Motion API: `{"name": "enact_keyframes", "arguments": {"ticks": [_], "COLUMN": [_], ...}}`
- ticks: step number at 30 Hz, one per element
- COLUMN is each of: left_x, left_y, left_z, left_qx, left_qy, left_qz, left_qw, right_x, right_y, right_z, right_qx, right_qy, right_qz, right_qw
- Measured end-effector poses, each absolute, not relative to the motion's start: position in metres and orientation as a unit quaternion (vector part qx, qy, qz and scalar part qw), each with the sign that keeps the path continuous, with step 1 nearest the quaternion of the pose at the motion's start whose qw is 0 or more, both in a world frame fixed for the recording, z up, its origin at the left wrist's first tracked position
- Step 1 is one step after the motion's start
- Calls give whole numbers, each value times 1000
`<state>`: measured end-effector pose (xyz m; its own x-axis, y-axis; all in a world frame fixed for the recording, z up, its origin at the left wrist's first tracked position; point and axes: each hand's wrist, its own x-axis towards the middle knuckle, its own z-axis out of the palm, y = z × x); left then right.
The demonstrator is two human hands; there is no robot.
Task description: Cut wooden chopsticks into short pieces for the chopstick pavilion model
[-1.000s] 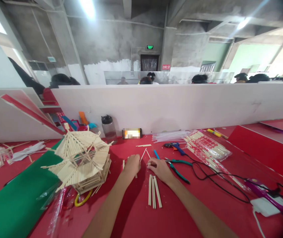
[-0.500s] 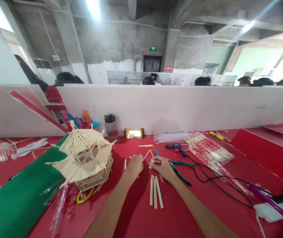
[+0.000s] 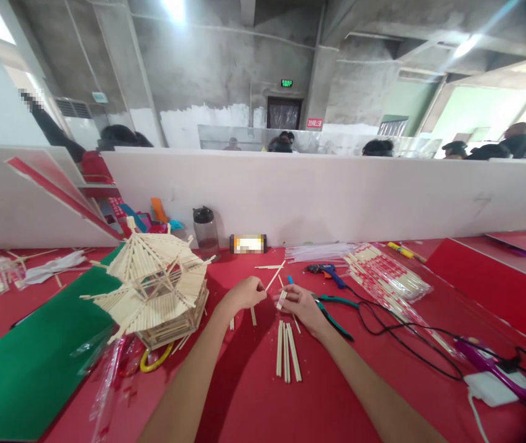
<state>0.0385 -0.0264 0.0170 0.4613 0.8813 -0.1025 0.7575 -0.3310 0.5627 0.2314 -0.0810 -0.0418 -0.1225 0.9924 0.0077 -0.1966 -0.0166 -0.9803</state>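
Observation:
My left hand (image 3: 243, 294) is raised a little off the red table (image 3: 253, 394), fingers pinched on a thin wooden stick (image 3: 274, 278) that slants up to the right. Close beside it my right hand (image 3: 300, 304) is curled round a small bundle of short sticks (image 3: 282, 299). Several longer sticks (image 3: 286, 352) lie side by side on the table just below both hands. A pavilion model made of sticks (image 3: 154, 287) stands to the left of my left hand.
Teal pliers (image 3: 331, 311), a blue glue gun (image 3: 325, 271) with its black cord, and wrapped chopstick packs (image 3: 389, 274) lie to the right. A bottle (image 3: 204, 229) and a phone (image 3: 248, 243) stand by the white partition (image 3: 336, 197). Green sheet (image 3: 27, 363) at left. People sit beyond the partition.
My left hand has lifted off the table with a stick pinched in it. My right hand has stayed beside it with its short sticks. The view has shifted slightly.

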Motion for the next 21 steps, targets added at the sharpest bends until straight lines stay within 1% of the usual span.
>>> {"name": "enact_keyframes", "arguments": {"ticks": [3,6,9,12,17,21], "left_x": [40,42,44,44,46,46], "left_y": [-22,-22,-22,-20,-17,-19], "left_z": [12,8,3,-4,-13,-15], "left_qx": [800,781,761,738,722,733], "left_qy": [455,427,427,431,433,437], "left_qz": [157,184,187,177,174,164], "left_qw": [358,417,452,489,510,495], "right_x": [233,235,234,231,230,231], "right_y": [-78,-76,-77,-80,-82,-85], "right_z": [-45,-46,-47,-47,-43,-34], "right_qx": [-427,-459,-492,-521,-534,-528], "right_qy": [-491,-552,-617,-646,-666,-675], "right_qz": [555,477,397,354,323,307], "right_qw": [518,507,469,431,409,415]}}
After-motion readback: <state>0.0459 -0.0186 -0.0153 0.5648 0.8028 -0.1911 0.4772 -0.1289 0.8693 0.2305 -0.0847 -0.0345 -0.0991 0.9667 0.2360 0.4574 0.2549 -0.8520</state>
